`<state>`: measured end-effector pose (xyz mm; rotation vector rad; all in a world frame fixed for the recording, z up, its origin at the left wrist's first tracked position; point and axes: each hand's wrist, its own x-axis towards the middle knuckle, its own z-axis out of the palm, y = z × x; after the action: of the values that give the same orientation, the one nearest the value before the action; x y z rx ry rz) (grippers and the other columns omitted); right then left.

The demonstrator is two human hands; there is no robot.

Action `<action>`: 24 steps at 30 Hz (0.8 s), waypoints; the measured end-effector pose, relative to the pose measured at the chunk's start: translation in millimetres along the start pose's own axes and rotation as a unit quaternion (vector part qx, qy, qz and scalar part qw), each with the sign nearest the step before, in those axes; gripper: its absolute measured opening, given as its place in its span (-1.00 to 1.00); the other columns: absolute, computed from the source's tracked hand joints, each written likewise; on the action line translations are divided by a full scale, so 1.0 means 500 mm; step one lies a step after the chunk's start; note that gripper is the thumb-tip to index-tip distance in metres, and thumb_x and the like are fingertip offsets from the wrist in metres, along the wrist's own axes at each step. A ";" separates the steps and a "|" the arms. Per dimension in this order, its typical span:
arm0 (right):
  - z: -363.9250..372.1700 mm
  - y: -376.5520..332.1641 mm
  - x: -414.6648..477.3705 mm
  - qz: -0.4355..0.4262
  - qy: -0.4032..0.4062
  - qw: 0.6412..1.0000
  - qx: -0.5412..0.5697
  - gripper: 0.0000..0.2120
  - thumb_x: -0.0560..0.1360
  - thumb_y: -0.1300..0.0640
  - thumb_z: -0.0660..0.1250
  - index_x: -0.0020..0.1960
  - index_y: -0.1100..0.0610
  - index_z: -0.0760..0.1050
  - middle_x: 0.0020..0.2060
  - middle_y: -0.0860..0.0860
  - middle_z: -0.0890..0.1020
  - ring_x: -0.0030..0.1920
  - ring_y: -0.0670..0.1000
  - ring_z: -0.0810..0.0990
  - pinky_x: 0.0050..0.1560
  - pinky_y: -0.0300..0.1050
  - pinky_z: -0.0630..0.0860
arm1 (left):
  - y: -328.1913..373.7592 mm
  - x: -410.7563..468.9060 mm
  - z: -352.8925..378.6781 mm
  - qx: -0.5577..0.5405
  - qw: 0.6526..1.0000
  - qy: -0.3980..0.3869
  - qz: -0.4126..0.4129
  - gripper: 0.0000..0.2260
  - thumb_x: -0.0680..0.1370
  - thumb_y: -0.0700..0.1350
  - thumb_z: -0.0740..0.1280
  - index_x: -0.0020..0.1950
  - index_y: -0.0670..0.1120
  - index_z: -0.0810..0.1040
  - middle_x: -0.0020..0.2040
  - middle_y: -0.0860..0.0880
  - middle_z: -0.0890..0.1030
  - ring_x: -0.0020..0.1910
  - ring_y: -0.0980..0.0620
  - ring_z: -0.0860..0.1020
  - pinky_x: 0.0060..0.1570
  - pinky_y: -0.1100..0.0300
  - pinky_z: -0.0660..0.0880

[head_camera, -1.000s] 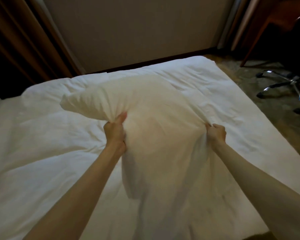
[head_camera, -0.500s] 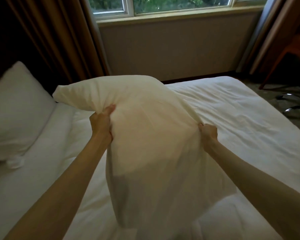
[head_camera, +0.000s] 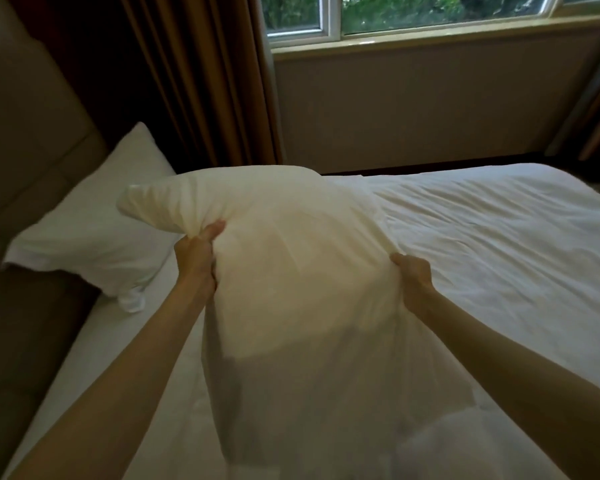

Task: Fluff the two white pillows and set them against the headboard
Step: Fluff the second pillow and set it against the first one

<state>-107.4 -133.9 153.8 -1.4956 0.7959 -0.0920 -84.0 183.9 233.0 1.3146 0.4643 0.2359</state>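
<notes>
I hold a white pillow (head_camera: pixel 291 265) up over the bed, its loose case hanging down toward me. My left hand (head_camera: pixel 196 252) pinches its left side and my right hand (head_camera: pixel 413 275) grips its right side. A second white pillow (head_camera: pixel 94 220) leans against the padded brown headboard (head_camera: pixel 25 161) at the left, its far corner pointing up. The held pillow's left corner overlaps the view of the second pillow's right edge.
The bed (head_camera: pixel 499 244) is covered with a rumpled white duvet reaching to the right. Brown curtains (head_camera: pixel 194 81) hang behind the headboard corner. A window (head_camera: pixel 413 15) and a beige wall (head_camera: pixel 413 105) run along the bed's far side.
The view has swung left and up, bringing the headboard and the second pillow into sight. Both hands keep their grip, and the pillow has moved left toward the headboard.
</notes>
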 end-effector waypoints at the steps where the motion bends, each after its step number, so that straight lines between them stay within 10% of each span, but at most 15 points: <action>1: 0.018 0.000 -0.005 -0.001 -0.013 1.000 0.005 -0.80 0.43 0.11 0.32 -0.15 0.27 0.51 -0.09 0.23 0.54 -0.10 0.15 0.50 -0.01 0.10 0.50 | 0.005 0.004 -0.016 0.003 1.000 0.007 0.003 -0.67 0.31 -0.15 0.51 0.04 -0.15 0.61 -0.06 -0.05 0.68 -0.13 -0.01 0.65 -0.17 0.16 0.59; 5: 0.063 0.003 -0.019 0.016 -0.046 0.999 0.008 -0.68 0.44 0.11 0.32 0.01 0.38 0.52 0.09 0.33 0.56 0.02 0.29 0.57 0.10 0.17 0.52 | 0.018 0.012 -0.058 0.015 0.999 0.036 0.012 -0.58 0.33 -0.16 0.50 0.16 -0.22 0.58 0.01 -0.11 0.66 -0.08 -0.05 0.64 -0.04 0.11 0.57; 10: 0.087 0.020 -0.016 0.039 -0.086 0.995 0.018 -0.71 0.45 0.09 0.33 0.07 0.27 0.52 -0.15 0.10 0.54 -0.15 0.09 0.51 0.01 0.04 0.48 | 0.032 0.001 -0.072 0.028 0.998 0.051 0.033 -0.68 0.35 -0.17 0.49 0.09 -0.16 0.60 -0.09 -0.01 0.66 -0.18 0.07 0.63 -0.25 0.25 0.57; 19: 0.113 0.003 -0.020 0.065 -0.136 0.988 0.016 -0.75 0.41 0.00 0.39 -0.33 0.08 0.42 -0.30 -0.01 0.49 -0.29 0.01 0.45 -0.30 -0.08 0.40 | 0.058 -0.011 -0.088 0.015 0.995 0.081 0.052 -0.72 0.33 -0.20 0.50 0.02 -0.11 0.61 -0.07 0.00 0.67 -0.15 0.07 0.63 -0.22 0.24 0.56; 24: 0.160 0.006 -0.035 0.067 -0.151 0.986 0.018 -0.73 0.35 -0.04 0.45 -0.14 0.12 0.49 -0.21 -0.02 0.50 -0.23 0.04 0.46 -0.02 0.04 0.37 | 0.080 0.026 -0.128 0.014 0.996 0.075 0.055 -0.67 0.30 -0.17 0.52 0.04 -0.14 0.62 -0.09 0.00 0.68 -0.16 0.07 0.65 -0.25 0.25 0.57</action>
<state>-80.1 -56.7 148.5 -1.3759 0.6422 0.2157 -98.0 255.0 257.5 1.3572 0.5240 0.4228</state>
